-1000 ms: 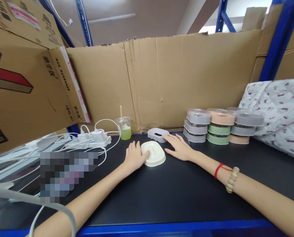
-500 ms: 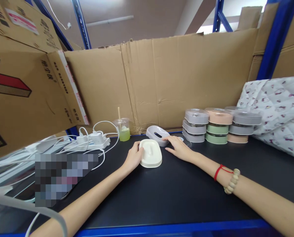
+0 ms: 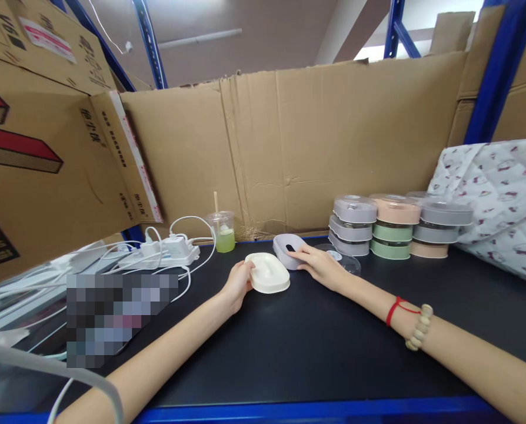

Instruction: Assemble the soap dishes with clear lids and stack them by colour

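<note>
My left hand (image 3: 239, 285) grips the left edge of a cream, rounded plastic piece (image 3: 269, 274) with a raised ridge in its middle. Just behind and to its right is a lavender oval dish (image 3: 285, 250) with a dark slot in it. My right hand (image 3: 322, 266) has its fingers over the dish's right rim, with the thumb at the near side. A clear round plastic lid (image 3: 350, 263) lies on the black table, partly hidden behind that hand.
Stacks of lavender, green, peach and grey containers (image 3: 390, 233) with clear lids stand at the back right. A drink cup with a straw (image 3: 225, 234), a white power strip (image 3: 175, 252) and tangled cables lie left. Cardboard (image 3: 333, 141) walls the back.
The lavender dish has moved right and turned, with my right hand's fingers now over its rim. The cream piece has turned slightly in my left hand. The clear lid has shifted right.
</note>
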{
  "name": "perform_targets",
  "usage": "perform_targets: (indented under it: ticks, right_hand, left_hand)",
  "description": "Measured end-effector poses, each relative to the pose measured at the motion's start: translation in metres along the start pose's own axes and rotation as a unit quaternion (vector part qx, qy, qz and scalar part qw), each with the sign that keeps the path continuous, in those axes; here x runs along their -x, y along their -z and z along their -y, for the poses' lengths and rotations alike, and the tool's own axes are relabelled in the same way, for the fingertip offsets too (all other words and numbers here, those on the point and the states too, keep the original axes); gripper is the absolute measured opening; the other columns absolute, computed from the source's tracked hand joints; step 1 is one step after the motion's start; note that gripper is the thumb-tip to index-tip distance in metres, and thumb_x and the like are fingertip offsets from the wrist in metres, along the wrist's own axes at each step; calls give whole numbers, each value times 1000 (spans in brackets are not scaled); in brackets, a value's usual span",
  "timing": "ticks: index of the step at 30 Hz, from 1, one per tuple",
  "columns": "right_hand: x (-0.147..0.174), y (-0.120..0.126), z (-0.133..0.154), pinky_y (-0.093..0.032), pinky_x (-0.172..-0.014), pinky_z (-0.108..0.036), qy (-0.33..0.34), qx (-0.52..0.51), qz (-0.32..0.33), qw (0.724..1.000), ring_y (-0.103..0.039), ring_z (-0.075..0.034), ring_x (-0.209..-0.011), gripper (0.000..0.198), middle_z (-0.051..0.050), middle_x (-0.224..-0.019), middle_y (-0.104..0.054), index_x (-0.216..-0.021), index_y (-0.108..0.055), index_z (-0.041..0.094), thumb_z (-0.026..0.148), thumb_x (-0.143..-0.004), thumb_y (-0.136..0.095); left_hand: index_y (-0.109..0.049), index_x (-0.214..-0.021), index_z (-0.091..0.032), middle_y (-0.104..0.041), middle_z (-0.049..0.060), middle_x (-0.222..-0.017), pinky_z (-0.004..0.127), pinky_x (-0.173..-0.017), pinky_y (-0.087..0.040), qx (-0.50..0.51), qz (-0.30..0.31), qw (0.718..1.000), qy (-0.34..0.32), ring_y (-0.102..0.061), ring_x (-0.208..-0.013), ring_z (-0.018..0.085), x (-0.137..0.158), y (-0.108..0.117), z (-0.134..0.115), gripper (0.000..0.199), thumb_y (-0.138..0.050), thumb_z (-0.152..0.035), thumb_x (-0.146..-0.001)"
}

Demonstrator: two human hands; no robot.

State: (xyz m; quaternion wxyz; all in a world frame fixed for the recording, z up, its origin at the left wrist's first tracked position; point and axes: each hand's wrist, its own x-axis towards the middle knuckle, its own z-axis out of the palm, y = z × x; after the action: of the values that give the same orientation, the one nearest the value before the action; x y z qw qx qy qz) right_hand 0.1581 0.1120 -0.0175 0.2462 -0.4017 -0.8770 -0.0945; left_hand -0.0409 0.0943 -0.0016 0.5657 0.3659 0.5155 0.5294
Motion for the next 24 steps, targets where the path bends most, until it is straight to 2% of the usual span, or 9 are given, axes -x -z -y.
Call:
perform_targets:
  ticks: [4,7,11,14,17,19,21,23,24]
  right_hand:
    - [2,0,2,-49,-65,-26,35,-26,-112,993,-57,-14,-75,31,-8,-90,-58,-114,-59,14,12,-85,-47]
    - [2,0,13,-48,-65,-24,81,-79,-162,980,-57,-13,-75,30,-8,-89,-57,-113,-60,14,17,-86,-48]
    - [1,2,33,-47,-68,-22,121,-176,-119,970,-57,-12,-78,26,-7,-90,-59,-108,-62,13,16,-87,-48]
    - [1,5,45,-46,-73,-22,138,-231,-75,960,-58,-12,-84,25,-6,-93,-61,-100,-64,15,12,-88,-43]
    - [2,6,52,-47,-78,-24,141,-256,-58,955,-59,-12,-88,26,-5,-96,-62,-100,-63,17,13,-89,-40]
    - [2,5,53,-46,-83,-27,124,-257,-71,956,-58,-13,-93,22,-5,-99,-62,-101,-62,18,18,-89,-44]
    - [1,3,53,-43,-92,-31,79,-247,-120,958,-54,-16,-104,24,-7,-109,-59,-106,-60,19,26,-85,-52]
    - [-1,1,51,-38,-98,-35,-6,-255,-180,950,-46,-19,-116,40,-10,-122,-50,-116,-54,18,32,-78,-59]
    - [-2,1,49,-38,-99,-36,-66,-279,-199,937,-43,-20,-120,50,-12,-127,-45,-121,-50,17,33,-75,-61]
  left_hand:
    - [-51,-71,-9,-54,4,-54,20,-50,-42,23,24,999,26,-50,-46,11,1,-1,-1,14,-40,-1,-73]
    - [-55,-75,-9,-57,5,-57,21,-54,-44,47,37,998,35,-54,-50,12,3,-3,-4,19,-37,-10,-82]
    - [-61,-80,-10,-60,6,-59,25,-59,-46,68,60,994,54,-57,-53,15,7,-4,-8,36,-40,-37,-88]
    - [-63,-94,-10,-66,8,-73,26,-66,-46,72,81,993,52,-60,-62,16,9,-3,-8,31,-47,-35,-85]
    - [-61,-99,-10,-66,7,-80,24,-68,-45,90,70,992,56,-60,-64,14,10,-2,-7,26,-52,-25,-80]
    - [-61,-97,-9,-65,7,-80,24,-69,-45,108,59,991,54,-59,-65,13,9,-3,-5,26,-50,-23,-78]
    - [-60,-97,-8,-64,6,-81,23,-70,-44,116,46,991,39,-58,-67,12,8,-3,-2,27,-47,-21,-77]
    - [-59,-97,-10,-63,5,-86,22,-71,-44,109,36,993,12,-58,-72,12,7,-4,1,27,-47,-20,-76]
    - [-58,-99,-11,-62,4,-89,22,-72,-44,101,37,994,-12,-57,-75,12,7,-4,3,28,-48,-21,-75]
